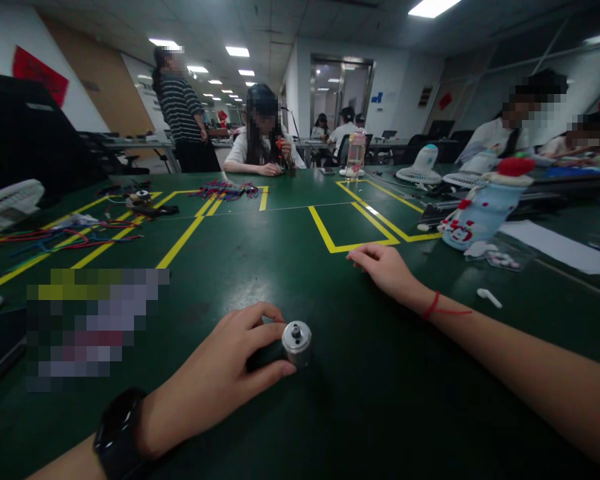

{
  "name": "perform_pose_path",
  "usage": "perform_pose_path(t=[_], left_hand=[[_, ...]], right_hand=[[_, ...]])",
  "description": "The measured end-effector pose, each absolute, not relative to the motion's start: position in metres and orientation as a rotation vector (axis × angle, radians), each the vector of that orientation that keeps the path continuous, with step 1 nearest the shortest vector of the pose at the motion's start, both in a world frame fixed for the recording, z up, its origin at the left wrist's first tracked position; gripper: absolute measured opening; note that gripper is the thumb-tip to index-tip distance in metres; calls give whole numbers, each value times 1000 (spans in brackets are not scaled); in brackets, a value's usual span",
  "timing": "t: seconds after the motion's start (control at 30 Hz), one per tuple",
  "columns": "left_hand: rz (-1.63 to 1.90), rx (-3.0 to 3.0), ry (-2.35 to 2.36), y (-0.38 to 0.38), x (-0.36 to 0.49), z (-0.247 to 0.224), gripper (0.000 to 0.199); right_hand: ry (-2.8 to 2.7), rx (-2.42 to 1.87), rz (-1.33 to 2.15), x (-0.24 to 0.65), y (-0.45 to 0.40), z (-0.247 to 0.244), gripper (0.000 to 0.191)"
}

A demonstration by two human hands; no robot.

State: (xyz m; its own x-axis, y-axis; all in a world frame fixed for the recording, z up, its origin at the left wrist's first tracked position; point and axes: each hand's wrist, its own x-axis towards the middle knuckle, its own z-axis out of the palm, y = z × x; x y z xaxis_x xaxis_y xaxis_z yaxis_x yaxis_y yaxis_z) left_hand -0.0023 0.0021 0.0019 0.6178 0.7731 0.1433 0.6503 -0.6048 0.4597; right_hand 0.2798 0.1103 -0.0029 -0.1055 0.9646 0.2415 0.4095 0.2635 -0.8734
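One metal cylinder upright on worktop, left hand pinching its sides between thumb and fingers, likely to steady it; right hand beside yellow tape, loosely curled, cannot tell whether gripping anything.

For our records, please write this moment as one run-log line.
left hand: against upright metal cylinder, grip firmness unclear | right hand: no object visible, near yellow tape | surface: green table
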Motion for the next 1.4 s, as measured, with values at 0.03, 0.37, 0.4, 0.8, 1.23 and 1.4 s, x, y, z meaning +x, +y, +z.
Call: perform_pose_path(t=[0.03,0.37,0.4,0.8,1.23,1.4], left_hand=[[469,2480,1141,3,-4,2,19],[493,2511,1133,13,-21,-18,23],[491,2511,1134,12,-19,-18,23],[441,2485,1140,15,-6,-8,19],[488,2484,1129,10,-6,-6,18],[487,2486,1148,12,-2,-6,21]], right_hand=[[-1742,-1250,815,272,102,1,21],[-2202,-806,630,201,33,14,13],[-2173,-801,634,203,33,16,11],[-2641,-796,706,258,57,7,17],[-1884,-1097,903,276,89,7,24],[-1682,-1289,803,302,127,-10,32]])
